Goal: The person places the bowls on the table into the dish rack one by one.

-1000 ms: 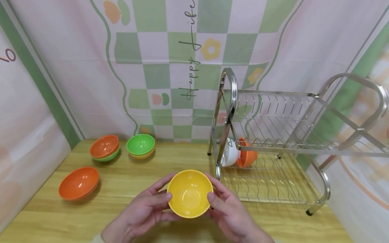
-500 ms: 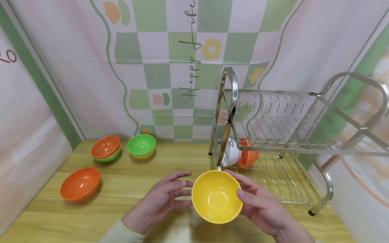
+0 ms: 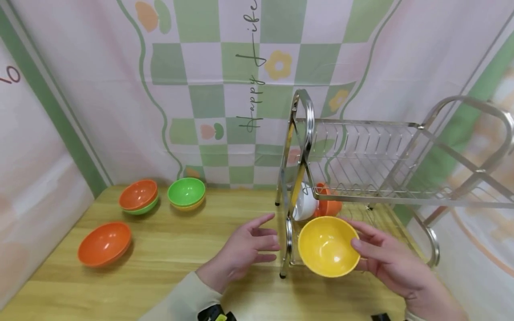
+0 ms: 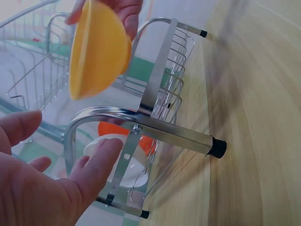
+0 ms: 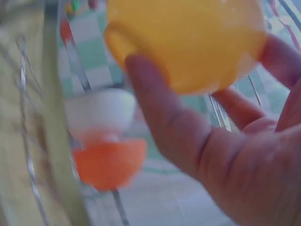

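My right hand (image 3: 395, 258) grips a yellow bowl (image 3: 329, 246) by its right side, thumb at the rim and fingers behind. In the head view the bowl overlaps the lower tier of a metal dish rack (image 3: 309, 196), its inside facing me. The left wrist view shows the same yellow bowl (image 4: 101, 52) tilted on its side. My left hand (image 3: 245, 247) holds nothing; its fingers are spread, just left of the rack's front leg. A white bowl (image 3: 306, 204) and an orange bowl (image 3: 330, 207) stand on edge in the lower tier.
At the back left of the wooden table (image 3: 160, 285) are an orange bowl (image 3: 138, 195) stacked on a green one (image 3: 143, 208) and a green bowl (image 3: 186, 191) on a yellow one (image 3: 189, 206). Another orange bowl (image 3: 105, 244) lies nearer. A patterned curtain (image 3: 205, 102) hangs behind.
The yellow bowl, first held by both hands, has moved right to the rack in my right hand. My left hand has let go of it and also shifted right.
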Available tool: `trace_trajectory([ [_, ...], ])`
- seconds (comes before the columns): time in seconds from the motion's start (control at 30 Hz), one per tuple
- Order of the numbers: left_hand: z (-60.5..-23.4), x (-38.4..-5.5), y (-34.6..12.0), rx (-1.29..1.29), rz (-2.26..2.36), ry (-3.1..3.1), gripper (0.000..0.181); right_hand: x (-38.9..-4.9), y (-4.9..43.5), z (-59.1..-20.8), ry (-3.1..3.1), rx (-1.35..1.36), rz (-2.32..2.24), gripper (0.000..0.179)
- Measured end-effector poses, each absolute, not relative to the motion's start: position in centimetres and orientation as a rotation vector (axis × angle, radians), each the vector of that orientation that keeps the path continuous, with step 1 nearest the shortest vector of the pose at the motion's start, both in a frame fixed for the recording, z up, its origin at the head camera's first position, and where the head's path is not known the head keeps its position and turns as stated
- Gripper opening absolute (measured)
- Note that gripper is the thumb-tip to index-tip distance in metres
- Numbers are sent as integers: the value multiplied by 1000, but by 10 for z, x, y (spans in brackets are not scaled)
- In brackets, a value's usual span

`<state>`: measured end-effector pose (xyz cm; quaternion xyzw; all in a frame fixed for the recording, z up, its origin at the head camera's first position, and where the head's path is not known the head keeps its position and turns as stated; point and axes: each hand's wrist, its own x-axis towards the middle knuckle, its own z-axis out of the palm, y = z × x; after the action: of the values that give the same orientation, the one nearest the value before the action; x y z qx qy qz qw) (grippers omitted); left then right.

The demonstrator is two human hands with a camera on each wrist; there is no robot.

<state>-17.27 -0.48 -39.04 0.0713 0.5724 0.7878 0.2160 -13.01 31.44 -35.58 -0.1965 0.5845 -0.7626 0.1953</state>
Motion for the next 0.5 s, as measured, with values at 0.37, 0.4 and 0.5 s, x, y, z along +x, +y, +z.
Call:
trace_trajectory([
  [0.37, -385, -177, 14, 178, 2177, 1586, 61, -140, 339, -334, 2680, -31, -1541, 70],
  [0.4, -385, -177, 15, 174, 2175, 1592, 61, -142, 340, -332, 2716, -11, -1488, 72],
  [0.5, -386, -177, 18, 154, 2164, 1624, 58, -149, 342, -328, 2844, 20, -1308, 73],
])
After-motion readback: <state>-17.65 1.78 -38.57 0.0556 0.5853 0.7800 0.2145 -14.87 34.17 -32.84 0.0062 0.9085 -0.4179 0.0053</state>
